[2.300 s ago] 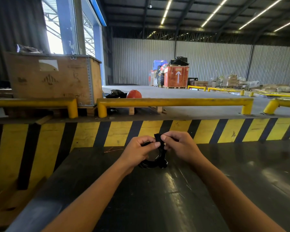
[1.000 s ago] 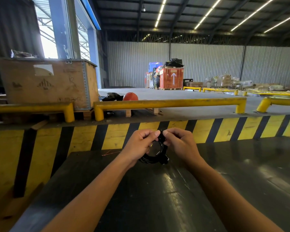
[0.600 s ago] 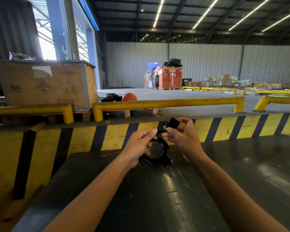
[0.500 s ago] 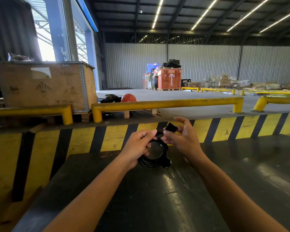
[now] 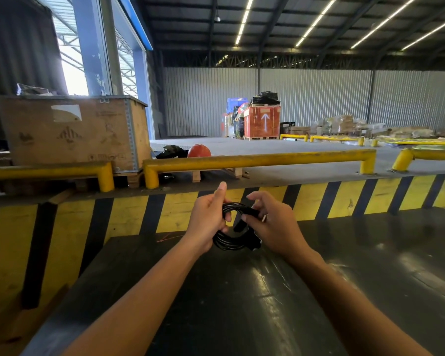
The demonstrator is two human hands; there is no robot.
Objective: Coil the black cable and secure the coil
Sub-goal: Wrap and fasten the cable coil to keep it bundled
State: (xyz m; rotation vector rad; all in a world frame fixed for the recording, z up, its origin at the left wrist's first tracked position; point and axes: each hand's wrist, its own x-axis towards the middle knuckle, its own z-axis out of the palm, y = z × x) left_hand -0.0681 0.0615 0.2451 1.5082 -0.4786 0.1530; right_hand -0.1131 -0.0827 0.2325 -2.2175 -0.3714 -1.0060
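The black cable [image 5: 230, 244] is wound into a small round coil held upright between both hands, just above the dark table [image 5: 242, 304]. My left hand [image 5: 208, 222] grips the coil's left side, with its forefinger pointing up. My right hand [image 5: 272, 224] pinches the coil's top right part, where a black strap [image 5: 239, 224] hangs down across the loops. A black plug end [image 5: 254, 245] sticks out at the coil's lower right.
A yellow-and-black striped wall [image 5: 165, 214] rises right behind the table's far edge. Above it run yellow guard rails [image 5: 257, 159]. A big wooden crate [image 5: 72, 132] stands at the back left, an orange crate [image 5: 262, 122] farther off.
My right hand brought the strap end down from above the coil and now presses it against the loops. My left forefinger has lifted and points up. The coil stayed in place.
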